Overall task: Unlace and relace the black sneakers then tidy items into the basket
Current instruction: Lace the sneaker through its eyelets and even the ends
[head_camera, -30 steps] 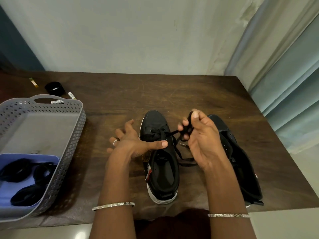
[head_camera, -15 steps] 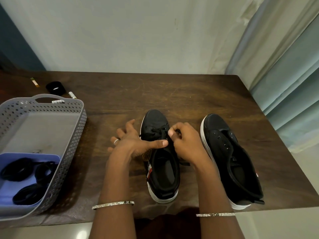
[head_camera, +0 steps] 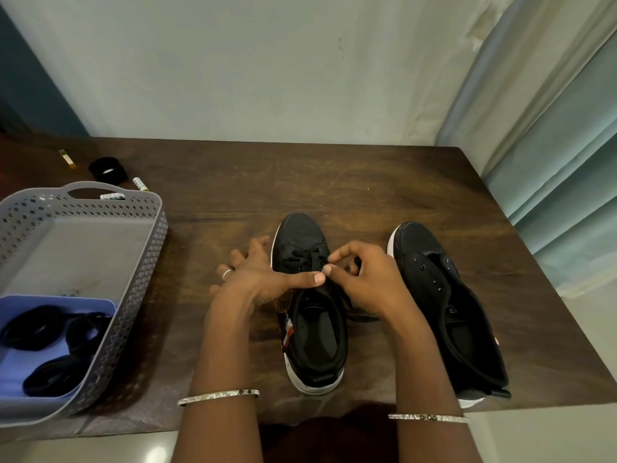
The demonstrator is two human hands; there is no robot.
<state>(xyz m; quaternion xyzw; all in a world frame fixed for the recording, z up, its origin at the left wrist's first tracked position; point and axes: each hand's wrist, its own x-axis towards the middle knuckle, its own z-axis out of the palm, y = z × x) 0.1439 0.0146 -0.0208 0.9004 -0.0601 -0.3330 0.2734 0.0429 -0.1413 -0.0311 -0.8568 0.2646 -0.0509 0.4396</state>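
right hand (head_camera: pixel 370 279) pinches the lace (head_camera: pixel 309 259) on the centre sneaker (head_camera: pixel 300 233); left hand (head_camera: pixel 253 279), fingers spread, braces it. the 3 o'clock sneaker (head_camera: pixel 430 259) sits laceless, and tidying into the 9 o'clock basket (head_camera: pixel 147 248) remains.

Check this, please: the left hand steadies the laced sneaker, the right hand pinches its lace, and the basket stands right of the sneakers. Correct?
Not quite: the head view shows the basket left of the sneakers. The rest holds: the left hand steadies the laced sneaker, the right hand pinches its lace.
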